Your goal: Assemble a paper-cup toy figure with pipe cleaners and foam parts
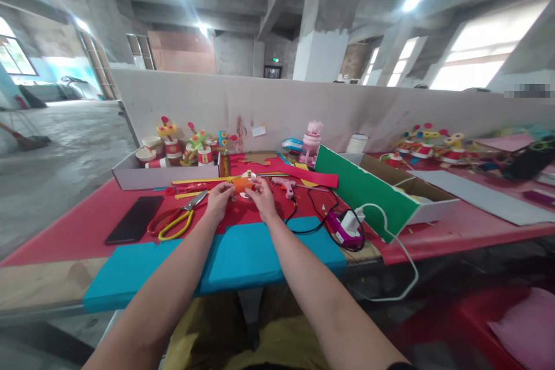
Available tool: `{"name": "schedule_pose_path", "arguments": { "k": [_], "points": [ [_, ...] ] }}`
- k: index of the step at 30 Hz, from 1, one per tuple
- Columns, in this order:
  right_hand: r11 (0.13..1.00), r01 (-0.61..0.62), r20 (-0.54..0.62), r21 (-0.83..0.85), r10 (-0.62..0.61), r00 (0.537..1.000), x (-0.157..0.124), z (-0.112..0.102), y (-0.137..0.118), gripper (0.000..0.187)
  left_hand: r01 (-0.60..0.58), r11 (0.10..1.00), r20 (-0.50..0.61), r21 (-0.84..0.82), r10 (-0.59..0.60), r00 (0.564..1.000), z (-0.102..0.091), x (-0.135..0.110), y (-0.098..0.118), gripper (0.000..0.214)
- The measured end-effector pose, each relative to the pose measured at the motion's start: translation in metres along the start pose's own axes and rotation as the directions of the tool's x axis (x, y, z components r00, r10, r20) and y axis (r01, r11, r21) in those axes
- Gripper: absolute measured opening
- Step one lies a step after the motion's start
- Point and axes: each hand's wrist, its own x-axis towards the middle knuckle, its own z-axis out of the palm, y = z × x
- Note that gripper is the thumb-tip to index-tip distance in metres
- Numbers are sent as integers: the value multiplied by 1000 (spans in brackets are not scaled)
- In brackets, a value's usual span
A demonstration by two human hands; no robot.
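Note:
Both arms reach out over the red table (87, 225). My left hand (219, 196) and my right hand (261, 195) pinch the two ends of a small orange paper piece (241, 183), held just above the tabletop. The fingers of both hands are closed on it. Behind the orange piece lies a small white and yellow craft part, partly hidden. A pink glue gun (284, 185) lies just right of my right hand. Scissors with yellow and red handles (177, 221) lie left of my left hand.
A black phone (135, 218) lies at the left. Blue paper sheets (243, 254) cover the near edge. A white box (130, 176) holds finished paper-cup crafts (197, 147). A green-sided box (368, 191), a purple power strip (344, 226) with cables and a pink bottle (310, 144) stand to the right.

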Motion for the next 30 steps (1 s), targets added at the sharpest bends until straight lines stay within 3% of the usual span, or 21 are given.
{"name": "schedule_pose_path", "arguments": {
  "k": [4,12,30],
  "points": [
    [999,-1,35,-32,2,999,-2,1,-2,34,-34,999,-57,-19,33,998,-1,2,0,33],
    [992,-73,106,-101,84,991,-5,2,1,34,-94,993,-112,-72,86,990,-2,5,0,37],
    [994,-111,-13,1,111,994,2,-3,12,40,-52,993,-3,-108,52,999,5,-4,6,35]
  ]
}}
